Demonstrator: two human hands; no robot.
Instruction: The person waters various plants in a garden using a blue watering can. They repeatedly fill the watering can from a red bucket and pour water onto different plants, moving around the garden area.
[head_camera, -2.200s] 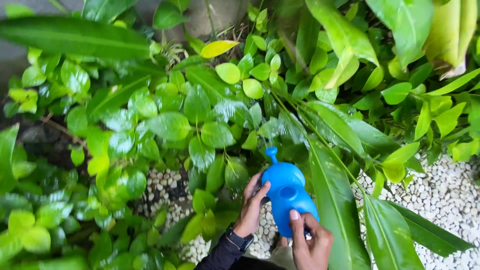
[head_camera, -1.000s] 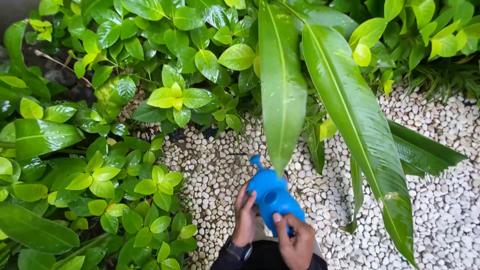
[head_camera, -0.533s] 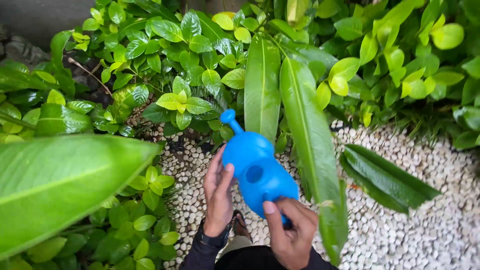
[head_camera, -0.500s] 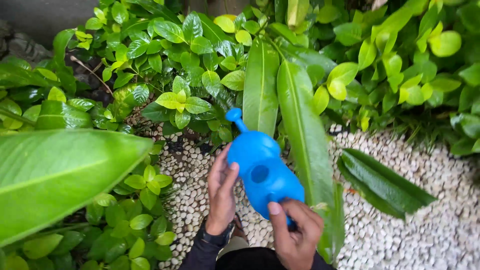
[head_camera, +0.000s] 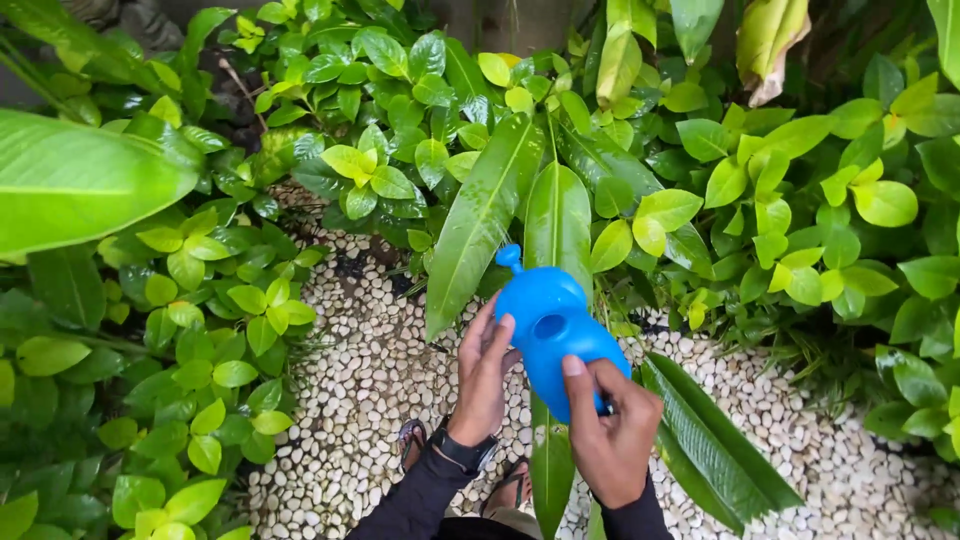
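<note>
I hold a bright blue plastic watering can (head_camera: 552, 325) in front of me with both hands. Its short spout with a round tip points up and away toward the plants. My right hand (head_camera: 612, 432) grips the handle at the near end of the can. My left hand (head_camera: 484, 372), with a dark watch and black sleeve at the wrist, presses flat against the can's left side. The can sits just below two long glossy green leaves (head_camera: 480, 220) that hang over a strip of white pebbles (head_camera: 360, 390).
Dense wet green shrubs surround the pebble strip on the left, top and right. A very large leaf (head_camera: 80, 180) juts in at upper left. Long leaves (head_camera: 715, 440) lie over the pebbles at lower right. My sandalled feet (head_camera: 412, 440) stand on the pebbles.
The view has swung slightly right and up. The can has moved a little to the right and now sits under the two long leaves. Both hands keep their hold.
</note>
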